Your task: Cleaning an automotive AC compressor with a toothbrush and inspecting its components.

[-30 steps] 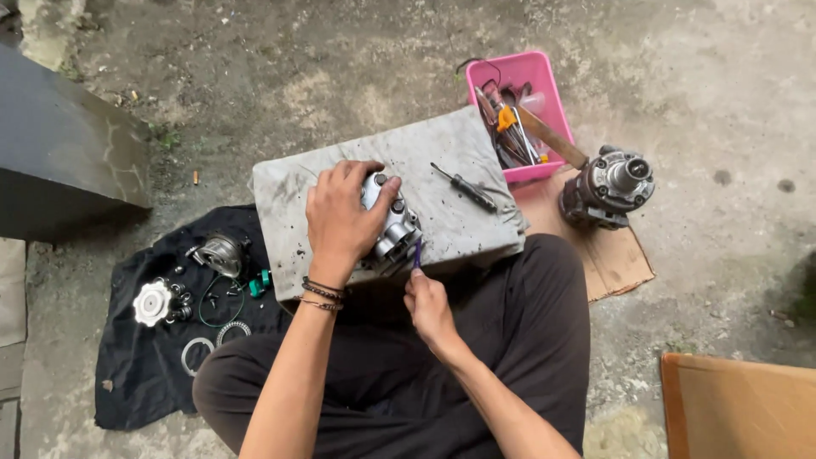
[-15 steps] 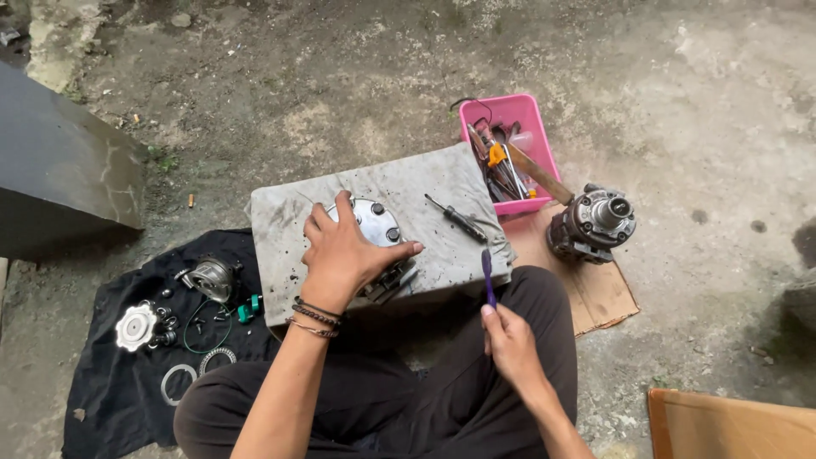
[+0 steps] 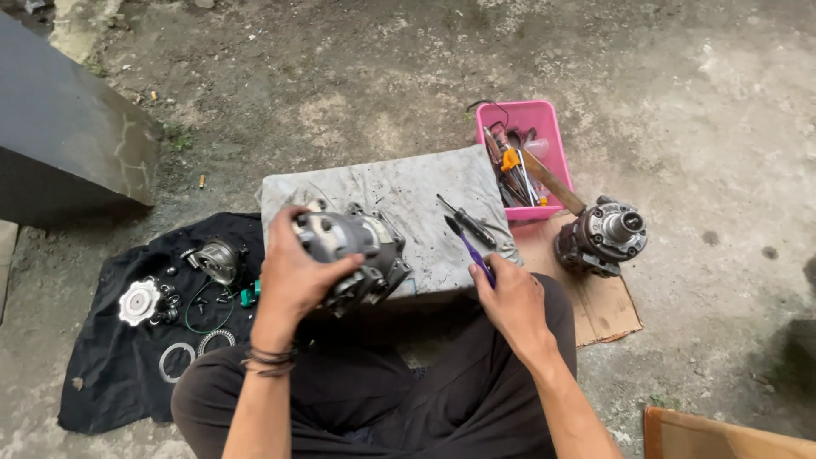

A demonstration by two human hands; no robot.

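Note:
My left hand grips a grey metal compressor body, tilted on its side at the near edge of a grey cloth-covered block. In my right hand is a purple-handled tool, its dark tip pointing up over the block's right side. Just beyond that tip lies a black screwdriver on the cloth. I sit cross-legged in dark trousers right behind the block.
A pink tray of hand tools stands at the block's far right. A second compressor rests on cardboard to the right. A black cloth on the left carries a pulley, a clutch plate, rings and small parts. A dark slab lies far left.
My left hand has pulled the compressor body toward me and turned it onto its side. My right hand has carried the purple-handled tool out to the block's right side.

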